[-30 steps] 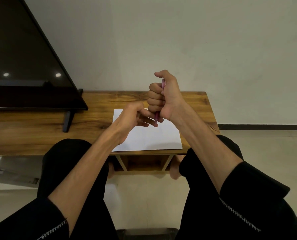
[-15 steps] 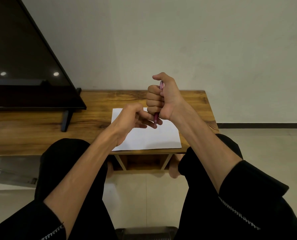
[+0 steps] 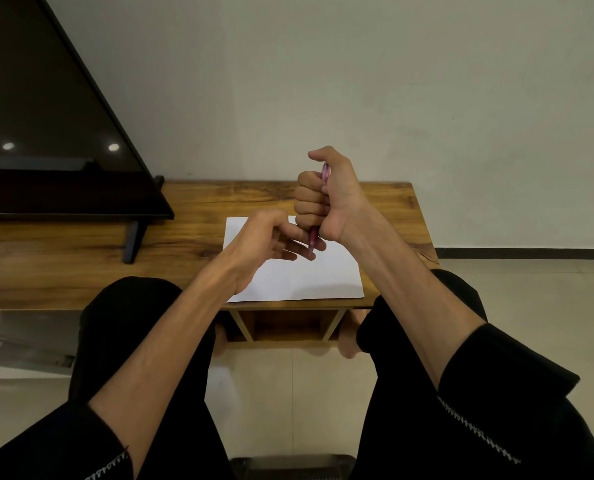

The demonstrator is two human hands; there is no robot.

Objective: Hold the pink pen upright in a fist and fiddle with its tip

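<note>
Right grip (image 3: pixel 326 202) — fist clamped round pink plastic pen (image 3: pixel 324 174), upright, tip down. Left grip (image 3: pixel 266 242) — fingers at its lower end; pinching or touching, cannot tell. White paper sheet (image 3: pixel 306 282) beneath, on wooden counter (image 3: pixel 198 220). Step, likely: readying the tip; next needs a steady hold.

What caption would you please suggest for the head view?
A pink pen gripped upright in the right hand over white paper, left hand at its lower end.

Pen (image 3: pixel 312 238) shaft mostly hidden inside right hand (image 3: pixel 340 202) fist; television (image 3: pixel 46 133) cut off at left edge.
</note>
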